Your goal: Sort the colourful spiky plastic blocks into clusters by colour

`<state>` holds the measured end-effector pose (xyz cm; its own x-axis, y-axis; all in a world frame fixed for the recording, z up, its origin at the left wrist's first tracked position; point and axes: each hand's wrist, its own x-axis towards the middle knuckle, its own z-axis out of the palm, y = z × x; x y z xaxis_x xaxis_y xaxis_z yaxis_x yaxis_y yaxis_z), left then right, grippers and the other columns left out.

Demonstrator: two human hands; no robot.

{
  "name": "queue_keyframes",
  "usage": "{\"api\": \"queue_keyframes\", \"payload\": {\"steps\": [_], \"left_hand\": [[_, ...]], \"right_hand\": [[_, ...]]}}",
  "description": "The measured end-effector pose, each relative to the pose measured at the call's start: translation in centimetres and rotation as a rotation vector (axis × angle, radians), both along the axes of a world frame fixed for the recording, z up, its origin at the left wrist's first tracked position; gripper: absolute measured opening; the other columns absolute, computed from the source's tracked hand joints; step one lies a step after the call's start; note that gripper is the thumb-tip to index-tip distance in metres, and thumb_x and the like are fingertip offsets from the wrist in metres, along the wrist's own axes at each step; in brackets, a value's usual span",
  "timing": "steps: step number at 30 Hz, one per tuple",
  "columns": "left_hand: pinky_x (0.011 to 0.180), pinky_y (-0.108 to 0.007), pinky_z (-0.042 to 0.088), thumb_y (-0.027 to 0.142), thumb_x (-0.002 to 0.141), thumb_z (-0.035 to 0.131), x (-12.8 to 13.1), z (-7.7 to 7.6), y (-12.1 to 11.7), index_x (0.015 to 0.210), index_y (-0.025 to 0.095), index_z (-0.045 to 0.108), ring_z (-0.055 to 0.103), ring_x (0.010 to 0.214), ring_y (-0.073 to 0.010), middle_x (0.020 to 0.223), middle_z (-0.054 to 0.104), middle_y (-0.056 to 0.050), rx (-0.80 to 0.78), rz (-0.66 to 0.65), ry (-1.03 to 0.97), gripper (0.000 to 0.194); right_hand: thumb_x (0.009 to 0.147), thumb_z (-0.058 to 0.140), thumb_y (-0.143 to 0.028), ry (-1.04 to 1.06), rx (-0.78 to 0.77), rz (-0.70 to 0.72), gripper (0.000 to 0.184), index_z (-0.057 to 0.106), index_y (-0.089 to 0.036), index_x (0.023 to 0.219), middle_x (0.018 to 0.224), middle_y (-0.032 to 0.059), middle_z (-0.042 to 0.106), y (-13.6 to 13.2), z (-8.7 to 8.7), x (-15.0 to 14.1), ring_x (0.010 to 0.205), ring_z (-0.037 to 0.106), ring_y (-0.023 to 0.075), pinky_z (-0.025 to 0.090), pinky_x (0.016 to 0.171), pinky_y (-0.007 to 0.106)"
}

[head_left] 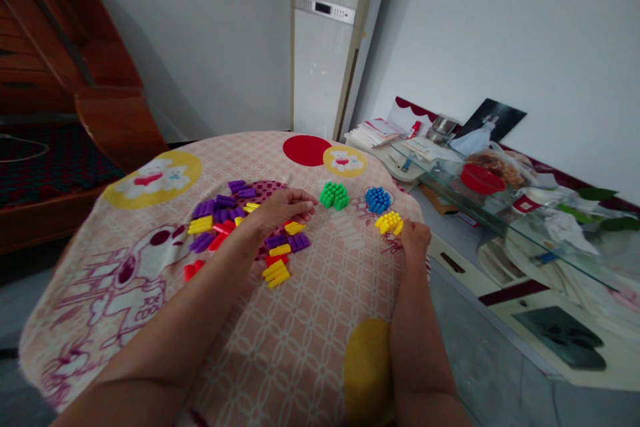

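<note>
My left hand [290,207] hovers at the right side of a loose spread of plastic pieces, its fingers reaching to the right and loosely bent, with no piece visible in them. Just below it lie yellow pieces [295,228] and purple pieces [299,242]; part of the spread is hidden behind my forearm. My right hand [416,237] is closed at the right edge of a bunch of yellow pegs [389,222], fingertips against it. Behind that bunch stands a blue bunch [378,199]. A green bunch [334,195] stands beyond my left fingertips.
A patterned pink cloth [320,320] covers the round table. To the right is a glass-topped stand [450,177] holding papers, a red bowl [483,179] and bags. A wooden seat [110,120] is at the left, and a tall white cabinet unit [323,60] behind.
</note>
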<state>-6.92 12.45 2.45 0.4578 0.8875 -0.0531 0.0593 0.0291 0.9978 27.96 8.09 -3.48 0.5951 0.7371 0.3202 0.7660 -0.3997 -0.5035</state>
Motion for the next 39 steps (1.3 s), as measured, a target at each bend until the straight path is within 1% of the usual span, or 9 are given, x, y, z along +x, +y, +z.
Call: {"api": "queue_keyframes", "payload": {"steps": [5, 9, 12, 17, 23, 27, 31, 35, 39], "left_hand": [[0.063, -0.026, 0.052, 0.042, 0.073, 0.071, -2.0, 0.2, 0.9, 0.100, 0.014, 0.067, 0.065, 0.065, -0.0128, 0.082, 0.072, -0.006, 0.111, 0.049, 0.081, 0.039], [0.058, -0.023, 0.047, 0.034, 0.073, 0.065, -4.4, 0.9, 1.3, 0.087, 0.014, 0.070, 0.062, 0.062, -0.0132, 0.072, 0.070, -0.003, 0.330, 0.105, 0.387, 0.025], [0.057, -0.022, 0.042, 0.029, 0.072, 0.062, -4.8, 1.8, 0.6, 0.076, 0.016, 0.072, 0.060, 0.060, -0.0134, 0.065, 0.068, -0.001, 0.444, -0.029, 0.681, 0.017], [0.058, -0.023, 0.040, 0.025, 0.066, 0.071, -2.0, 2.2, -1.4, 0.072, 0.019, 0.074, 0.063, 0.063, -0.0164, 0.067, 0.071, -0.002, 0.479, -0.323, 1.054, 0.009], [0.071, -0.033, 0.049, 0.040, 0.080, 0.065, 1.0, 0.0, -1.9, 0.098, 0.013, 0.073, 0.069, 0.091, -0.0315, 0.097, 0.073, -0.018, 0.606, -0.016, 1.355, 0.034], [0.078, -0.035, 0.050, 0.036, 0.084, 0.058, 0.8, -1.0, -1.1, 0.110, 0.013, 0.069, 0.068, 0.097, -0.0306, 0.104, 0.072, -0.017, 0.631, 0.082, 1.360, 0.036], [0.074, -0.032, 0.049, 0.032, 0.087, 0.052, 0.6, -0.5, -0.7, 0.097, 0.013, 0.070, 0.069, 0.092, -0.0275, 0.095, 0.073, -0.015, 0.635, 0.075, 1.274, 0.028], [0.063, -0.023, 0.046, 0.030, 0.087, 0.049, 1.3, 0.5, -1.4, 0.088, 0.015, 0.067, 0.067, 0.068, -0.0158, 0.075, 0.072, -0.005, 0.567, -0.080, 0.822, 0.023], [0.057, -0.021, 0.046, 0.029, 0.085, 0.050, 2.6, 0.3, -2.3, 0.089, 0.015, 0.062, 0.066, 0.063, -0.0134, 0.075, 0.070, -0.002, 0.488, -0.149, 0.476, 0.018]], "right_hand": [[0.091, 0.035, -0.045, 0.058, 0.082, 0.060, 0.057, 0.076, -0.011, 0.072, 0.053, 0.0153, 0.064, -0.2, -0.5, 0.5, 0.065, 0.064, 0.0269, 0.042, 0.061, 0.032], [0.087, 0.040, -0.043, 0.007, 0.195, -0.018, 0.049, 0.075, -0.009, 0.078, 0.065, 0.0167, 0.068, -0.5, -0.4, 0.4, 0.066, 0.062, 0.0273, 0.042, 0.062, 0.034], [0.085, 0.044, -0.042, -0.038, 0.381, -0.032, 0.044, 0.074, -0.010, 0.085, 0.074, 0.0157, 0.070, -0.8, 0.2, -0.9, 0.068, 0.061, 0.0257, 0.042, 0.064, 0.034], [0.086, 0.048, -0.044, 0.051, 0.538, 0.247, 0.038, 0.071, -0.014, 0.085, 0.072, 0.0086, 0.069, -0.9, 1.1, -5.4, 0.063, 0.059, 0.0191, 0.044, 0.063, 0.029], [0.087, 0.048, -0.042, 0.061, 0.487, 0.480, 0.034, 0.070, -0.017, 0.083, 0.071, 0.0067, 0.069, -0.6, 0.9, -9.0, 0.064, 0.059, 0.0176, 0.045, 0.063, 0.027], [0.088, 0.047, -0.040, 0.084, 0.428, 0.579, 0.033, 0.070, -0.018, 0.081, 0.067, 0.0049, 0.066, -0.8, 0.6, -10.2, 0.060, 0.056, 0.0160, 0.044, 0.061, 0.026], [0.085, 0.052, -0.041, 0.202, 0.342, 0.721, 0.030, 0.072, -0.018, 0.085, 0.067, 0.0036, 0.065, -1.0, 0.6, -11.5, 0.059, 0.057, 0.0154, 0.046, 0.060, 0.026], [0.082, 0.060, -0.045, 0.515, 0.229, 0.846, 0.038, 0.072, -0.017, 0.105, 0.070, 0.0021, 0.066, -1.0, 0.6, -12.5, 0.060, 0.060, 0.0154, 0.048, 0.055, 0.025], [0.078, 0.065, -0.045, 0.820, 0.182, 0.909, 0.043, 0.070, -0.018, 0.111, 0.079, 0.0034, 0.069, -1.0, 0.5, -12.7, 0.065, 0.065, 0.0176, 0.051, 0.049, 0.025]]}}
